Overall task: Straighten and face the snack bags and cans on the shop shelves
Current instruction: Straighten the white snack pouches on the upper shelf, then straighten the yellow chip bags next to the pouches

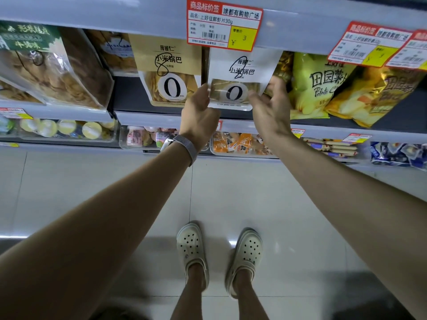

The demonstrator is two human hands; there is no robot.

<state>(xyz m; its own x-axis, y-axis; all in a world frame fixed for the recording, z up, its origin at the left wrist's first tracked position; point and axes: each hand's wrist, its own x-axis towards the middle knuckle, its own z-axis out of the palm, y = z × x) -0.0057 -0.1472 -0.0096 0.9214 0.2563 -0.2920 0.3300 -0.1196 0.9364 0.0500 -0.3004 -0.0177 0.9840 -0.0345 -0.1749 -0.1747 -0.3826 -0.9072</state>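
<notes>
white bag [240, 72]: on the shelf [150, 116] at 12 o'clock, tan bag [166, 65] at its 9
left hand [199, 112]: pinches its left side
right hand [270, 107]: pinches its right side
why: to turn its front out straight

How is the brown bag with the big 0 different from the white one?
The brown bag has a tan top; the white bag has a white one. The left hand and right hand hold the white bag's lower edges; nothing touches the brown bag. Both show the same writing and a big 0.
</notes>
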